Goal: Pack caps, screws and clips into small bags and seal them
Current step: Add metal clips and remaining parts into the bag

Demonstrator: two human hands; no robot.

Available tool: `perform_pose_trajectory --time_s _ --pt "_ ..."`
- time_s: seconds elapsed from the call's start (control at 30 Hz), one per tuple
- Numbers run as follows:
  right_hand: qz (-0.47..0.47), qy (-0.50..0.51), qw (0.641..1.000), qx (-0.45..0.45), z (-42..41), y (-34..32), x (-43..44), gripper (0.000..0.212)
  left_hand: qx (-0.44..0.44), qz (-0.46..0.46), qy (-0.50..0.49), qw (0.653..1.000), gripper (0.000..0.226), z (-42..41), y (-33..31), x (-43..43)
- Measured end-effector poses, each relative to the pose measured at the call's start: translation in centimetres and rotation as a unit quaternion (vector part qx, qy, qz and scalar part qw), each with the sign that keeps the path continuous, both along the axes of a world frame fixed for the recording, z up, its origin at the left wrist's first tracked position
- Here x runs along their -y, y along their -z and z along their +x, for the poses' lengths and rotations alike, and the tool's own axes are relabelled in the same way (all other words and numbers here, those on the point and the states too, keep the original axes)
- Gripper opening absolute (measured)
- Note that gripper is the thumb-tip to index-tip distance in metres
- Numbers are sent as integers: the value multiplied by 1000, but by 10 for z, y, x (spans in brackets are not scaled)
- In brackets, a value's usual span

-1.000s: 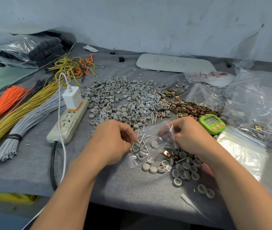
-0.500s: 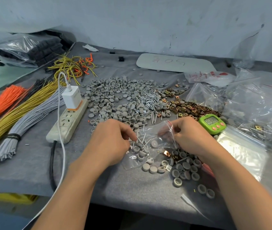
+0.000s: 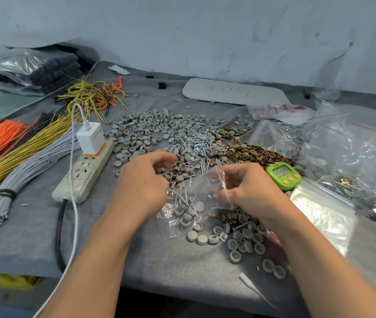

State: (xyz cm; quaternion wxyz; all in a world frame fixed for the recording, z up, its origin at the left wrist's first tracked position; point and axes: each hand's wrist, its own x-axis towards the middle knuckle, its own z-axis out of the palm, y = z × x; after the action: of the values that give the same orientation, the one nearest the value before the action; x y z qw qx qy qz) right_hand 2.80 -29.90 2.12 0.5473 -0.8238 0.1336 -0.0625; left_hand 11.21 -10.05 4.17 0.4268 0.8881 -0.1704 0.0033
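A small clear bag lies on the grey cloth and has screws and grey caps inside. My right hand pinches the bag's red-edged mouth and holds it up. My left hand is off the bag, with its curled fingers over the near edge of the grey cap pile. Whether those fingers hold anything is hidden. Behind the bag sit the silver screw pile and the brass clip pile. Loose caps lie under my right wrist.
A green timer stands right of my right hand, beside a stack of empty bags. A power strip with a white charger lies to the left, next to wire bundles. More plastic bags crowd the right side.
My left hand has let go of the bag's mouth and moved up and back to the cap pile. My right hand still holds the bag's mouth.
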Motion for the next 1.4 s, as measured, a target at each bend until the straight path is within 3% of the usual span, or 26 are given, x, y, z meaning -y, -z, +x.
perform_pose_trajectory --time_s 0.2,0.33,0.43,0.47,0.53,0.6,0.67,0.73,0.8,0.87,0.9,1.0,1.07,1.2,1.3,1.4 --pt "50 -19 998 31 -5 -5 -2 49 -22 19 130 991 72 -2 0 -7" --pt "47 -36 996 60 -8 -16 -10 60 -50 52 213 974 114 -13 -2 3" --pt "6 -34 996 84 -8 -23 -25 45 5 72 206 976 130 -27 0 22" --pt "4 -32 994 105 -6 -24 -29 33 31 40 192 980 121 -29 1 27" --pt "43 -27 988 149 -5 -26 -33 10 91 -36 142 985 79 -25 1 31" --pt "105 -13 974 198 -5 -29 -32 9 110 -75 91 987 37 -20 1 29" --pt "168 56 957 232 -6 -32 -23 12 78 -123 58 988 25 -13 3 25" --pt "174 168 945 218 -6 -31 -5 14 -21 -250 43 967 26 -7 0 21" --pt "60 273 947 161 -5 -27 16 22 -113 -395 26 912 29 -3 -9 18" --pt "-86 294 947 93 -5 -22 30 28 -90 -473 -27 876 27 2 -14 12" --pt "-141 278 948 65 -5 -21 32 31 -40 -479 -58 875 29 3 -15 9" --pt "-286 207 934 -48 1 -15 34 40 166 -366 -106 910 39 0 -17 4" --pt "-387 166 899 -120 5 -11 31 40 183 -314 -118 924 41 -1 -15 9" --pt "-405 164 894 -104 8 -8 26 31 213 -273 -120 930 48 -5 -9 20" --pt "-413 131 898 -84 7 -7 20 11 153 -255 -130 946 52 -6 -4 30" --pt "-420 88 900 -77 7 -2 10 10 137 -269 -133 944 52 -6 0 35"
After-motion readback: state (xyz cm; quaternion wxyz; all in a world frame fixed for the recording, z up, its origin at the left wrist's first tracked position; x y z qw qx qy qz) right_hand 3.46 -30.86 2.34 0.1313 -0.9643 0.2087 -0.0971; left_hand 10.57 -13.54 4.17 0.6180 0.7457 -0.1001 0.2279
